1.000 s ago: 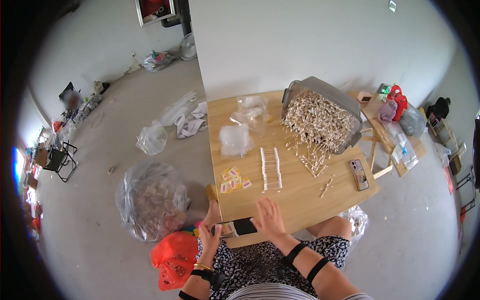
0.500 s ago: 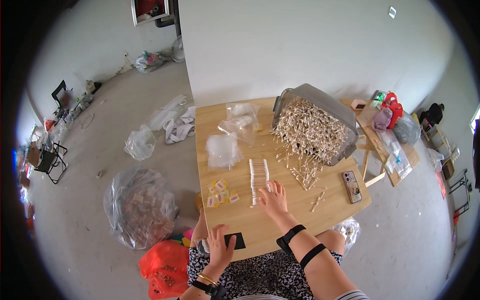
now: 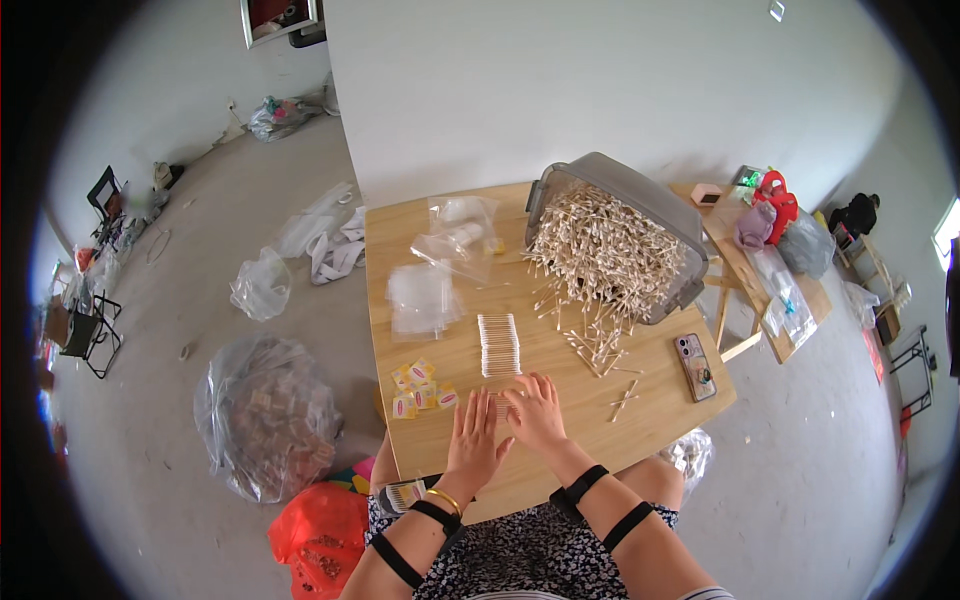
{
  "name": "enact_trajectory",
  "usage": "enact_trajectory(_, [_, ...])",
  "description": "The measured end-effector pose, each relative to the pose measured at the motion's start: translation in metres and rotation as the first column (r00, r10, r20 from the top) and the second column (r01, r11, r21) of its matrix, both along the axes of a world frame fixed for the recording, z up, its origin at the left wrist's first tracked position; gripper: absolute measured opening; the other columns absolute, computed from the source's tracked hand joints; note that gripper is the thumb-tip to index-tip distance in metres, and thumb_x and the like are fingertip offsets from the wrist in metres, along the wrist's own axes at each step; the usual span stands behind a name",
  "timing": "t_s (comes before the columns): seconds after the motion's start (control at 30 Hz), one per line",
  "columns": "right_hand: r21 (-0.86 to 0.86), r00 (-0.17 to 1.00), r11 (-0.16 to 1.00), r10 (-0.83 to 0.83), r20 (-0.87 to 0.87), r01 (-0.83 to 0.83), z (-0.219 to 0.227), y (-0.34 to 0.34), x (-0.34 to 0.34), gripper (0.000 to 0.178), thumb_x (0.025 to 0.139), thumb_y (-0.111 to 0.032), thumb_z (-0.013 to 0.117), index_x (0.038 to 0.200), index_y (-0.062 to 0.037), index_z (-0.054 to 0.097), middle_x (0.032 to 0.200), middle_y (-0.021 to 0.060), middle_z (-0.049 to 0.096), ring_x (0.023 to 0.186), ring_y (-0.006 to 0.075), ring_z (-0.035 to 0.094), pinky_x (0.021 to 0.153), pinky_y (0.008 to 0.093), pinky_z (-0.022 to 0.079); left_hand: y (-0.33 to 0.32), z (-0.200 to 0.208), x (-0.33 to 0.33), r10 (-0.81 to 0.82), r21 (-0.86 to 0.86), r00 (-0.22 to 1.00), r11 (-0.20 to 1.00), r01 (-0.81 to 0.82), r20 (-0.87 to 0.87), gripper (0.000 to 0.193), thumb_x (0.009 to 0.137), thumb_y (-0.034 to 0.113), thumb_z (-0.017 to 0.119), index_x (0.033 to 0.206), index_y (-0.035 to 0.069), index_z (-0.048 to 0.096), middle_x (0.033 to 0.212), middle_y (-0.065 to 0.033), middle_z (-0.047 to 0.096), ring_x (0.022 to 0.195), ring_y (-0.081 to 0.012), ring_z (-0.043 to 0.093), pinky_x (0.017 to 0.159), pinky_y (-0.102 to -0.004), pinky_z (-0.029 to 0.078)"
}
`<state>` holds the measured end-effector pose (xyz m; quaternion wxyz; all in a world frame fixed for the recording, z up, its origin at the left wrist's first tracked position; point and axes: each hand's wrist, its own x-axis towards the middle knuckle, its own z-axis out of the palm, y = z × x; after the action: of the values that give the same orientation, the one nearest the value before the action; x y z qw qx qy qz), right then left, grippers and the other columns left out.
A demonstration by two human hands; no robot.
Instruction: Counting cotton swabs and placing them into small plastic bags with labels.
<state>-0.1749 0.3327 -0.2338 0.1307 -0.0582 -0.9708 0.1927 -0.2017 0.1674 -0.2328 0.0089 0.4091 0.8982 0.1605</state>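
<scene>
My left hand [image 3: 476, 440] lies with fingers stretched out over the table's near part. Beside it, my right hand [image 3: 537, 412] rests with fingers spread and slightly bent. Between their fingertips is a small group of cotton swabs [image 3: 503, 404], partly hidden by the fingers. Just beyond lies a neat row of cotton swabs [image 3: 499, 345], side by side. Left of my left hand are several small yellow and white cards [image 3: 423, 388]. Near my left wrist, a clear pack of swabs [image 3: 403, 496] sits at the table's edge.
A grey bin [image 3: 620, 170] lies tipped, spilling loose swabs [image 3: 605, 260] onto the wooden table [image 3: 570, 440]. Clear plastic bags [image 3: 424, 300] lie at left, a phone [image 3: 695, 367] at right. On the floor stand a large clear bag [image 3: 268, 418] and a red bag [image 3: 320, 540].
My left hand has moved up and right from the black card to the swabs. The row is now split, its near part between both hands. The whole view has shifted slightly.
</scene>
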Motion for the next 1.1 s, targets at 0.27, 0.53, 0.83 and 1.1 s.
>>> enact_trajectory(0.27, [-0.198, 0.996, 0.978, -0.075, -0.047, 0.065, 0.004, 0.013, 0.039, 0.046, 0.086, -0.016, 0.064, 0.131, -0.0075, 0.057, 0.141, 0.0133, 0.049, 0.138, 0.0347, 0.038, 0.120, 0.0529, 0.025, 0.004, -0.018, -0.007, -0.062, -0.123, 0.996, 0.991, 0.053, -0.066, 0.083, 0.099, 0.053, 0.045, 0.155, -0.005, 0.024, 0.163, -0.0196, 0.022, 0.154, -0.0302, 0.016, 0.124, -0.0509, 0.011])
enact_trajectory(0.53, [-0.039, 0.995, 0.999, -0.022, 0.095, 0.026, -0.003, -0.010, 0.075, 0.079, 0.092, -0.036, 0.060, 0.155, -0.0020, 0.027, 0.161, 0.0175, 0.028, 0.151, 0.0321, 0.022, 0.125, 0.0482, 0.014, 0.002, -0.009, 0.012, -0.005, -0.139, 0.999, 0.990, -0.001, -0.045, 0.086, 0.101, 0.060, 0.036, 0.157, -0.004, 0.018, 0.164, -0.0174, 0.020, 0.154, -0.0291, 0.016, 0.125, -0.0511, 0.009])
enact_trajectory(0.83, [-0.052, 0.991, 0.998, -0.037, 0.126, 0.043, -0.012, -0.027, 0.053, 0.088, 0.092, -0.046, 0.057, 0.157, -0.0001, 0.020, 0.164, 0.0199, 0.019, 0.154, 0.0339, 0.013, 0.125, 0.0501, 0.007, -0.012, -0.016, 0.005, 0.112, -0.177, 0.993, 0.978, -0.115, -0.025, 0.093, 0.100, 0.067, 0.025, 0.156, -0.006, 0.016, 0.166, -0.0215, 0.011, 0.155, -0.0312, 0.004, 0.124, -0.0540, -0.002])
enact_trajectory(1.1, [0.169, 0.983, 0.985, -0.061, 0.176, 0.031, -0.019, -0.039, 0.049, 0.075, 0.098, -0.047, 0.044, 0.156, -0.0018, 0.027, 0.165, 0.0179, 0.020, 0.155, 0.0329, 0.011, 0.124, 0.0561, 0.006, -0.008, -0.022, 0.005, 0.112, -0.115, 0.992, 0.988, -0.104, 0.066, 0.097, 0.099, 0.068, 0.026, 0.155, -0.010, 0.014, 0.165, -0.0252, 0.010, 0.155, -0.0346, 0.004, 0.123, -0.0549, -0.002])
